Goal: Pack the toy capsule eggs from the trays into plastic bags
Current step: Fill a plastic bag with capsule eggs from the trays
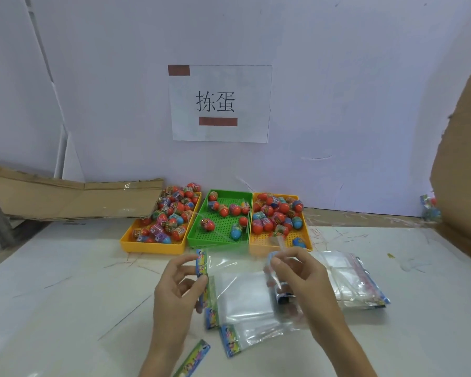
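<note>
1. Wall panel (337,77): a pale, plain surface that closes off the rear of the workplace.
2. Worktop (65,281): white and marked with fine scratches. It carries all items listed below.
3. Cardboard: one flat sheet (65,200) leans against the wall panel at rear left. A second piece (462,159) stands at the right edge.
4. Paper sign (219,103): fixed to the wall panel above the trays, printed with two characters and two red-brown bars.
5. Trays: three stand side by side, touching, at the rear of the worktop. They are the left yellow tray (152,247), the green tray (201,242) in the middle and the right yellow tray (272,240).
6. Bag stack (351,281): a pile of clear bags lying flat on the worktop, right of the hands.
7. Plastic bag (237,268): clear film with a printed header strip on its left edge. It is held up between both hands, in front of the trays and above several loose bags (245,333) lying flat.
8. Left hand (174,289): thumb and fingers pinch the printed header strip of the plastic bag.
9. Right hand (302,278): fingers are curled and pinch the right edge of the plastic bag. A dark item shows through the film just below; it cannot be identified.
10. Toy capsule eggs: mostly red, some blue.
   - Left yellow tray: heaped (172,210).
   - Green tray: sparse (207,224).
   - Right yellow tray: clustered toward the rear (276,213).
11. Header card (193,360): one printed strip lying loose at the near edge of the worktop.
</note>
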Demonstrator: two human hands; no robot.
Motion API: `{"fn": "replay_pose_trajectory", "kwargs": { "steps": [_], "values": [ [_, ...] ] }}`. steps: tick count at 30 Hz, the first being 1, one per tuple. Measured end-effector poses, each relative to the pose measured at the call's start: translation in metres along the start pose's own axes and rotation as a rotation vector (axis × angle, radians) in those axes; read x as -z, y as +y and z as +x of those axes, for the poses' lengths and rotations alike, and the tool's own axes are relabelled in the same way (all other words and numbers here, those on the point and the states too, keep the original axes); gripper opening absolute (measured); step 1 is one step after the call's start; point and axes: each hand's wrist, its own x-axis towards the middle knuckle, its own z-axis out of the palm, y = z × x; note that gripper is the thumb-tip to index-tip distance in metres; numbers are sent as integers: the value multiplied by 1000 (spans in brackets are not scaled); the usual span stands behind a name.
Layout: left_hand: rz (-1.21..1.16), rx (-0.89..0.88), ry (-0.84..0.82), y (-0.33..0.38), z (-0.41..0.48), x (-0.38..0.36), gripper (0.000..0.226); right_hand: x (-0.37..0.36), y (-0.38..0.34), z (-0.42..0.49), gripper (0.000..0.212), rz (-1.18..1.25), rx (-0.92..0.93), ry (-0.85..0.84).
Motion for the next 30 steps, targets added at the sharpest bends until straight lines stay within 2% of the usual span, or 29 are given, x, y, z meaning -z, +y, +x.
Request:
{"fn": "replay_pose_trajectory", "kwargs": {
  "steps": [10,15,18,22,25,29,30],
  "values": [
    [50,-177,-112,8,58,-16,52,10,-9,56,17,-86,123,-41],
    [220,-214,-261,9,97,-30,62,13,-14,104,23,-85,165,-40],
    [252,-220,-292,5,115,-41,63,13,-10,126,21,-152,190,-21],
    [259,-270,-169,-13,121,-48,51,11,3,137,18,-180,177,10],
    [318,-342,-47,-24,119,-49,51,9,7,134,23,-194,213,16],
    [585,-666,129,-30,119,-50,16,6,8,129,32,-261,294,21],
    [621,-756,123,-32,117,-51,15,6,9,128,32,-260,277,20]
  ]
}}
